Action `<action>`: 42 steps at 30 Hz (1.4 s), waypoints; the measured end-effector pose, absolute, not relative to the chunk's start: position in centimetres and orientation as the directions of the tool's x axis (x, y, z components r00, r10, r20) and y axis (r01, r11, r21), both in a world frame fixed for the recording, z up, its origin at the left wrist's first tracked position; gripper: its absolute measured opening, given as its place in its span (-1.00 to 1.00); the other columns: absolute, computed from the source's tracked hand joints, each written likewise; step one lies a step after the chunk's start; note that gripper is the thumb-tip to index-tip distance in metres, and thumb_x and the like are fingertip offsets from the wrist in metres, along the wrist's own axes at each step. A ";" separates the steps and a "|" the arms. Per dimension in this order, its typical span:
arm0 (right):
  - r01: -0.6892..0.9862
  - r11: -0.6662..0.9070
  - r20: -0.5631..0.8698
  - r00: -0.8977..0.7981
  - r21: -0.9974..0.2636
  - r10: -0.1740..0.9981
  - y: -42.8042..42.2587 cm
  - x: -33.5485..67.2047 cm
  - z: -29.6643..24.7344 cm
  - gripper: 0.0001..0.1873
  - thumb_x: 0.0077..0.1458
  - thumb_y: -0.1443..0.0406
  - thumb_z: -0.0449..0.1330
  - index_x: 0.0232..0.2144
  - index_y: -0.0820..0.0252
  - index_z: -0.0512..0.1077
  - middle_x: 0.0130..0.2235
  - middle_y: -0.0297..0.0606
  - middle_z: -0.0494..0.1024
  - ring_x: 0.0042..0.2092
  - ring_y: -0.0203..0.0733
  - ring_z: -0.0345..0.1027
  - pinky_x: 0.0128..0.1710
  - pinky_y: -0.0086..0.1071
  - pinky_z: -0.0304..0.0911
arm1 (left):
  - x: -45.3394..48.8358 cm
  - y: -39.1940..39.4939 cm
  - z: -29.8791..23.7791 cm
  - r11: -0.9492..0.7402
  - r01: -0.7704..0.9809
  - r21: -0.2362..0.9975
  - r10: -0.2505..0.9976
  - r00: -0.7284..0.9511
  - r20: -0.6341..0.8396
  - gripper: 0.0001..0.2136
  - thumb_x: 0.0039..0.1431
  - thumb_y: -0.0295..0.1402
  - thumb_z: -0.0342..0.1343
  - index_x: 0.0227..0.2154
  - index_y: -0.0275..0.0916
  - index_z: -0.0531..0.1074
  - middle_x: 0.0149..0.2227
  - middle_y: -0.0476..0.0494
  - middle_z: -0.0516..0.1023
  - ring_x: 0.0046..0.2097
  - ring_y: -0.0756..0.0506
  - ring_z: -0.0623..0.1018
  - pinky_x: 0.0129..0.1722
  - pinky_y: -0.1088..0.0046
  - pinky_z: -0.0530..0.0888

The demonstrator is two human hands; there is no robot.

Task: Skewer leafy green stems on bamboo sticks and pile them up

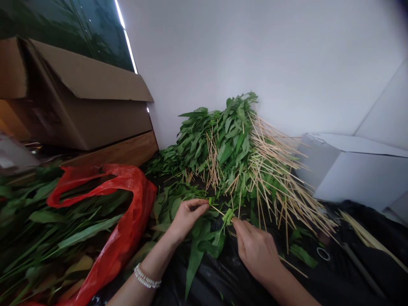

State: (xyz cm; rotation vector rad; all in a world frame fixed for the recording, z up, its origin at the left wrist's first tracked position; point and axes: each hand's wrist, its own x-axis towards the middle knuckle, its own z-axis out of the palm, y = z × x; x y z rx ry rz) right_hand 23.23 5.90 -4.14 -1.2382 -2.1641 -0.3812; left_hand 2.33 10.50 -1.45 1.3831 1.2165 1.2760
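My right hand (256,248) is closed round a thin wooden skewer (217,209), whose tail sticks out below the hand. Folded green stems (228,216) are threaded on the skewer just ahead of my right fingers, with long leaves (204,250) hanging from them. My left hand (189,216), a beaded bracelet on its wrist, pinches a small piece of green stem (210,201) at the skewer's tip. Behind both hands rises a pile of leafy greens (234,127) on skewers, their bare sticks (280,182) fanning out to the right.
At left, a red plastic bag (134,212) lies open beside loose greens (35,238). A cardboard box (86,97) stands behind it. To the right are a white box (363,170), a tape roll (323,253) and a bundle of sticks (360,229). Black plastic sheeting (178,280) covers the surface.
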 end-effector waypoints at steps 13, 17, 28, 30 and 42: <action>0.852 0.521 0.619 -0.382 -0.051 0.686 5.9 23.2 -4.1 -0.67 0.17 0.44 -0.11 -0.12 0.24 0.38 -0.45 -0.31 0.47 -0.50 -0.31 0.35 -0.50 -0.44 0.07 | 2.3 10.6 -1.6 -0.127 0.087 0.988 0.992 -0.007 0.128 -0.76 -0.13 -0.24 0.31 -0.43 -0.31 0.58 -0.39 -0.15 0.62 -0.35 -0.09 0.55 -0.28 0.43 0.44; 0.854 0.519 0.620 -0.394 -0.025 0.678 5.8 23.2 -4.3 -0.65 0.13 0.46 -0.10 -0.12 0.23 0.38 -0.44 -0.32 0.47 -0.51 -0.28 0.36 -0.51 -0.41 0.07 | 2.3 10.6 -1.7 -0.156 0.136 0.978 0.988 0.021 0.154 -0.78 -0.12 -0.25 0.30 -0.44 -0.31 0.58 -0.40 -0.17 0.62 -0.35 -0.10 0.55 -0.28 0.41 0.44; 0.858 0.513 0.620 -0.386 -0.030 0.683 5.7 23.1 -4.4 -0.64 0.13 0.46 -0.11 -0.10 0.23 0.36 -0.43 -0.30 0.48 -0.50 -0.31 0.36 -0.50 -0.44 0.08 | 2.0 10.6 -1.5 -0.117 0.040 0.992 0.990 0.089 0.113 -0.75 -0.02 -0.22 0.25 -0.32 -0.28 0.58 -0.33 -0.14 0.62 -0.28 -0.08 0.54 -0.21 0.43 0.41; 0.854 0.519 0.618 -0.387 -0.040 0.684 5.7 23.1 -4.4 -0.64 0.13 0.46 -0.12 -0.10 0.24 0.36 -0.43 -0.29 0.48 -0.49 -0.31 0.36 -0.49 -0.45 0.08 | 1.9 10.6 -1.7 -0.067 -0.015 0.998 0.994 0.083 0.068 -0.74 -0.07 -0.24 0.30 -0.32 -0.28 0.58 -0.35 -0.14 0.62 -0.34 -0.05 0.53 -0.26 0.45 0.41; 0.826 0.561 0.646 -0.399 -0.056 0.651 5.7 23.0 -4.6 -0.63 0.13 0.47 -0.13 -0.09 0.27 0.37 -0.43 -0.29 0.48 -0.50 -0.30 0.36 -0.49 -0.43 0.10 | 2.0 10.7 -2.0 0.173 -0.270 0.947 0.979 0.151 -0.136 -0.75 -0.21 -0.31 0.39 -0.41 -0.30 0.58 -0.46 -0.08 0.58 -0.48 0.07 0.45 -0.42 0.57 0.34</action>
